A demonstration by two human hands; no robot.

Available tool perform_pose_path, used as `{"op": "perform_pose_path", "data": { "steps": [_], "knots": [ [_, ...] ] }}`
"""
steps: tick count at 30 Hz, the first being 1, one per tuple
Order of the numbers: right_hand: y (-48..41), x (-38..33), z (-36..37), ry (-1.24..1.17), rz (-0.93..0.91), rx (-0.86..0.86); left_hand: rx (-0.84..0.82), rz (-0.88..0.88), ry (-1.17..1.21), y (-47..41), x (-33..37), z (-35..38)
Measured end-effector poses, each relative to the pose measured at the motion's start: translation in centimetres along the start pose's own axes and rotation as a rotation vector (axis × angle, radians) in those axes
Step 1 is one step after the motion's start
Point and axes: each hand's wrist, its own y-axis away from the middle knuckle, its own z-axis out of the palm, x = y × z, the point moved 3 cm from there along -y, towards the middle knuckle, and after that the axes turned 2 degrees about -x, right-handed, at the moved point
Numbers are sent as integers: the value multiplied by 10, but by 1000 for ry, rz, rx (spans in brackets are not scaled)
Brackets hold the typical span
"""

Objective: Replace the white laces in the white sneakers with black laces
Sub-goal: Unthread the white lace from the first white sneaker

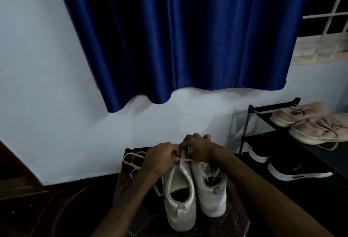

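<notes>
Satiny blue cloth curtain (188, 35), matt white sneakers (192, 189) (smooth, leather-like), flat woven laces (134, 158), matt painted wall (37, 86).

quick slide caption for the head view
Left hand and right hand pinch the white lace at the toe end of a white sneaker.

Left white sneaker (178, 204), laces mostly out, and laced right white sneaker (212, 195) upright together on dark stool (237, 216); white lace (133, 161) trails to stool's far-left corner.

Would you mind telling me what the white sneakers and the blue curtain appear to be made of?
White sneakers: probably leather or synthetic leather, smooth and matte, judging by the stiff, even panels. Blue curtain: woven fabric, satin-like; soft highlights run along its hanging folds.
</notes>
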Motion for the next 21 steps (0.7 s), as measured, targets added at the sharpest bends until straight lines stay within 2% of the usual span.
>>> {"op": "perform_pose_path", "data": {
  "steps": [3,6,9,14,18,21],
  "knots": [
    [0,-1,-1,0,-2,-3,16,-45,-108,-4,-1,3],
    [0,-2,-2,-4,-6,7,4,9,-362,-3,5,0],
    [0,-2,-1,-9,0,20,147,-52,-497,3,-6,-19],
    [0,-1,1,-17,-2,48,455,-388,-230,24,-78,-60],
    [-2,0,3,-32,9,43,563,-511,-91,41,-103,-70],
    [-2,0,3,-43,12,27,668,-690,64,54,-124,-75]
  ]
}}
